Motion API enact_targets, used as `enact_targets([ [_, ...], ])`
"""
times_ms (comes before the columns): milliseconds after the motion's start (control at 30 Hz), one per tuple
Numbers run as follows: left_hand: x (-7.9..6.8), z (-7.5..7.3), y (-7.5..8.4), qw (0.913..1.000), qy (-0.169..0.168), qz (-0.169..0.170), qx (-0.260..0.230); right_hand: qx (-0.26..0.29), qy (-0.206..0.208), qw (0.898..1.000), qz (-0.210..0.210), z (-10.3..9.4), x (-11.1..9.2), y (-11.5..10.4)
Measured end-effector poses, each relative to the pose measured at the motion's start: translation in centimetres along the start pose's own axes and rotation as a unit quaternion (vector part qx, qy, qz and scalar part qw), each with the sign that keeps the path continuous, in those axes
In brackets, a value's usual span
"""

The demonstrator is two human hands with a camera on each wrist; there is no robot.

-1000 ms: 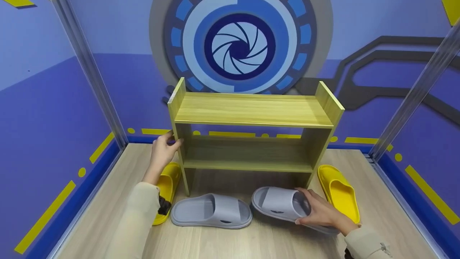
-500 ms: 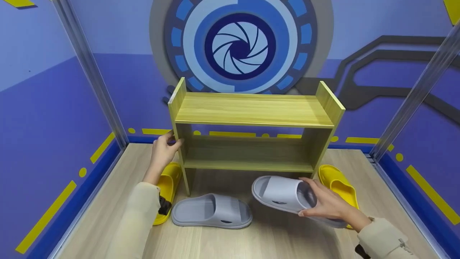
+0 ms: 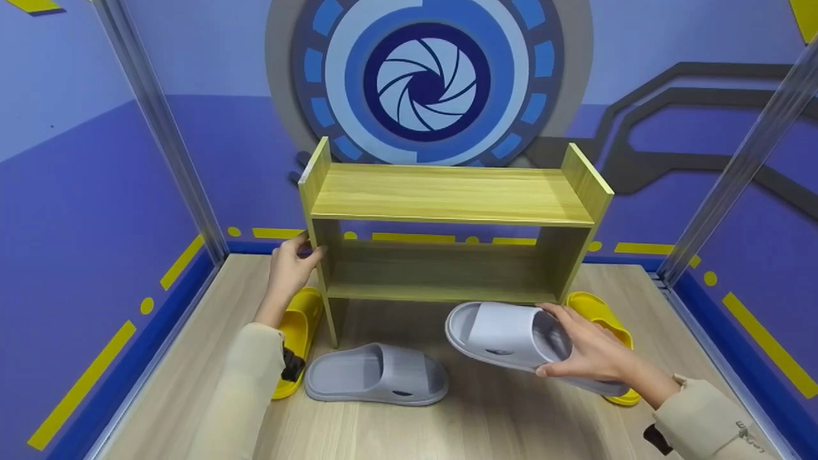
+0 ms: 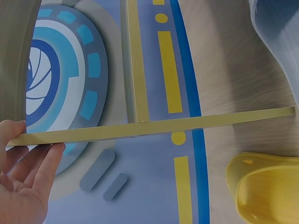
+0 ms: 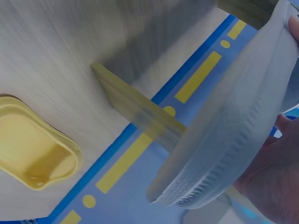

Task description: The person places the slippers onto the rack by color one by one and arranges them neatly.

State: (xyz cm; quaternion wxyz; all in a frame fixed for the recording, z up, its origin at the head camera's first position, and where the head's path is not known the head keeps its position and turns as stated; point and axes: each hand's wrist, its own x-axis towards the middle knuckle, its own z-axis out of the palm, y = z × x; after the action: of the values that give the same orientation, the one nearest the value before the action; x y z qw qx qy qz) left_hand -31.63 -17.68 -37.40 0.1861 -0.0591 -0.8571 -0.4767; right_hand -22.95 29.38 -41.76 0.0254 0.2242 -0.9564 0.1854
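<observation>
A wooden shoe rack [image 3: 447,195] with two shelves stands against the back wall. My left hand [image 3: 293,271] pinches the front edge of its left side panel between thumb and fingers, as the left wrist view [image 4: 28,172] also shows. In my right hand [image 3: 594,348] is a grey slipper [image 3: 505,329], gripped at its open middle and raised off the floor in front of the rack's lower right. Its toe points left. The other grey slipper [image 3: 402,377] rests on the floor before the rack, toe to the right.
One yellow slipper [image 3: 294,332] lies left of the rack, partly behind my left forearm. A second yellow slipper [image 3: 597,313] lies to the right, partly covered by my right hand. Blue walls [image 3: 217,160] enclose the wooden floor [image 3: 383,434].
My right hand has lifted the grey slipper from near the floor, moving it up and slightly to the right. The left hand and the rack have stayed put.
</observation>
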Motion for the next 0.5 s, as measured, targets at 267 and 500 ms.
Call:
enact_targets([
  [267,-0.1,0.0,-0.1,1.0,0.006,0.005,0.006,0.009,0.016,0.999,-0.031,-1.2,0.1,-0.7],
  [500,-0.1,-0.1,0.0,1.0,0.0,0.003,-0.002,0.016,0.018,0.999,-0.047,-2.4,0.1,-1.2],
])
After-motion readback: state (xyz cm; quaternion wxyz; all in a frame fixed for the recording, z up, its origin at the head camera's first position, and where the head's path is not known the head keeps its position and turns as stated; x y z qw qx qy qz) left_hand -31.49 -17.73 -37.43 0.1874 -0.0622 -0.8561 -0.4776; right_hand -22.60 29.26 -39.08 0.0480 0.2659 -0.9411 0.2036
